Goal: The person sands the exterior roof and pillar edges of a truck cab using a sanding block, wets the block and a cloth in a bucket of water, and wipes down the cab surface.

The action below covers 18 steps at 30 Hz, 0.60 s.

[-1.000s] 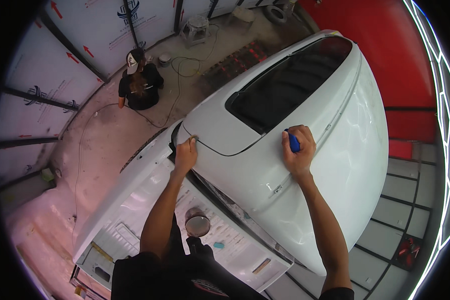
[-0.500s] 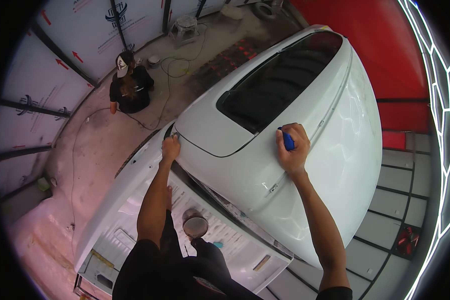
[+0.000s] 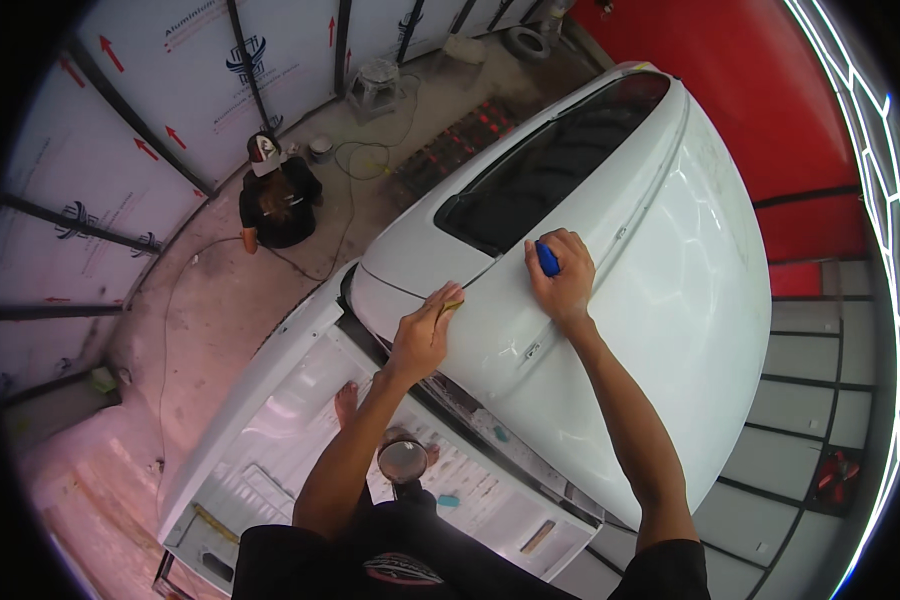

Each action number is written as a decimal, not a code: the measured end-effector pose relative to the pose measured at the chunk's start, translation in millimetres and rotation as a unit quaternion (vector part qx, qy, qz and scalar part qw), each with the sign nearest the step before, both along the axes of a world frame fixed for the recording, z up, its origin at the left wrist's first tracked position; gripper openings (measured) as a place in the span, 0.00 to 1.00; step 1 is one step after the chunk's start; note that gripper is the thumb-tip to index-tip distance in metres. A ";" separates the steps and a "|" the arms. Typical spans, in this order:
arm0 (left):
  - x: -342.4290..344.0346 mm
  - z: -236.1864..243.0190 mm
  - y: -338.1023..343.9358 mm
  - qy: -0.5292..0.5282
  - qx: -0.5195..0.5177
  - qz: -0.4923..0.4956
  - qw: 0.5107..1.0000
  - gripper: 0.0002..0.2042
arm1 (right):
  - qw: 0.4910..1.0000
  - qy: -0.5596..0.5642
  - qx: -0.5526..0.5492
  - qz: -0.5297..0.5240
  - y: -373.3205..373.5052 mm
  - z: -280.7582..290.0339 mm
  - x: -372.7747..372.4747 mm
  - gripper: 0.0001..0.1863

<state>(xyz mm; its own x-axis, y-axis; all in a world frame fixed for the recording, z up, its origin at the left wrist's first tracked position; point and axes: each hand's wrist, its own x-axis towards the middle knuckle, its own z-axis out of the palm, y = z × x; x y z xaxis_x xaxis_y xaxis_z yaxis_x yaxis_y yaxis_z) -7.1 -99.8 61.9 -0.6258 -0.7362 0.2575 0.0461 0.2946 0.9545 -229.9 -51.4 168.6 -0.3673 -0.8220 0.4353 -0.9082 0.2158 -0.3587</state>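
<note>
The right hand (image 3: pixel 562 280) clenched a small blue block (image 3: pixel 547 259) near the frame's centre, over the curved edge of a white vehicle cab (image 3: pixel 660 330); to its left, the fingers of the left hand (image 3: pixel 422 340) pinched a thin yellowish pad (image 3: pixel 454 304) at the same bodywork, though firm contact could not be told. The block looked light and fairly stiff, best gripped from above with the thumb along one side; the pad seemed soft and bendable, suited to a pinch at its edge. The glossy cab appeared smooth, likely slippery, with a dark window (image 3: pixel 540 180) toward upper centre. At lower centre, a round bucket (image 3: pixel 403 461) sat in the white truck bed (image 3: pixel 300 400), a small turquoise piece (image 3: pixel 449 500) to its right. A second person (image 3: pixel 278 203) in black was low on the dusty floor (image 3: pixel 205 300) at upper left; a red wall (image 3: pixel 740 110) rose at upper right.
</note>
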 end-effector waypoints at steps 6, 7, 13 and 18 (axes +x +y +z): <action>8.0 -9.3 9.4 -0.011 0.004 0.028 1.000 0.15 | 1.000 -0.004 -0.014 -0.006 0.4 0.0 -4.6 0.13; -9.9 12.1 -3.6 -0.041 0.018 -0.013 0.999 0.15 | 1.000 0.005 -0.014 -0.007 -0.3 -0.2 -3.8 0.14; -5.4 18.7 18.1 -0.003 0.005 0.019 1.000 0.15 | 1.000 0.009 -0.011 -0.021 3.0 0.2 -5.2 0.14; -31.2 37.3 -5.0 -0.058 -0.019 0.021 0.998 0.15 | 1.000 0.002 -0.025 -0.014 -2.2 2.3 -2.6 0.14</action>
